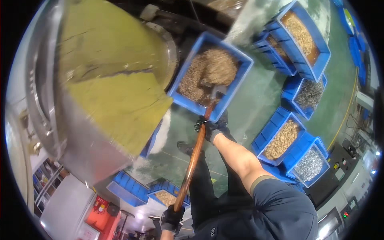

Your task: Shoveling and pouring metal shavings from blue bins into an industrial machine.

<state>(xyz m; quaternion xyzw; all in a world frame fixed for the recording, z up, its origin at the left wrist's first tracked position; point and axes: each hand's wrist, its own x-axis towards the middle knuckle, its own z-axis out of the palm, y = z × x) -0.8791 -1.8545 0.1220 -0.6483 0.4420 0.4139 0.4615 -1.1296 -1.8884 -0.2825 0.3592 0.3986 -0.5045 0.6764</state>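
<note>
Both my gloved hands grip a shovel with a long reddish-brown wooden handle (192,163). My right hand (213,129) is closed round the handle low down, close to the blade. At the bottom of the view, my left hand (173,219) holds the handle's top end. The grey metal blade (216,90) is dug into a heap of small brownish metal pieces (210,72) that fills a blue plastic bin (191,105) on the green floor. My dark trousers and one shoe (185,148) show beside the handle.
A big metal machine with a yellow-green tilted hopper (112,80) fills the left side, close to the bin. Several more blue bins stand around, some with brownish pieces (282,140), some with silvery ones (309,165). Green floor (256,104) lies between them.
</note>
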